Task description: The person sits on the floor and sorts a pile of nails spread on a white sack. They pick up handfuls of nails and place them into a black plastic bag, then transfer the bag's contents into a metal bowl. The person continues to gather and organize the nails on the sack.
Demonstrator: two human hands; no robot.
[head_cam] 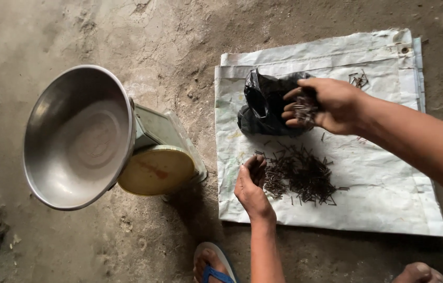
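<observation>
A pile of small dark nails point(303, 175) lies on a white woven sheet point(384, 194) spread on the ground. My left hand point(252, 186) rests at the pile's left edge, fingers curled against the nails. My right hand point(326, 105) is raised above the sheet and grips a handful of nails, right beside a crumpled black plastic bag point(263, 102) that sits on the sheet's upper part. A few stray nails point(359, 79) lie near the sheet's top right.
A weighing scale point(156, 157) with a round yellowed dial and a large steel bowl point(77, 136) stands on the dirt floor left of the sheet. My foot in a blue sandal point(213, 267) and a bare toe point(418, 272) show at the bottom edge.
</observation>
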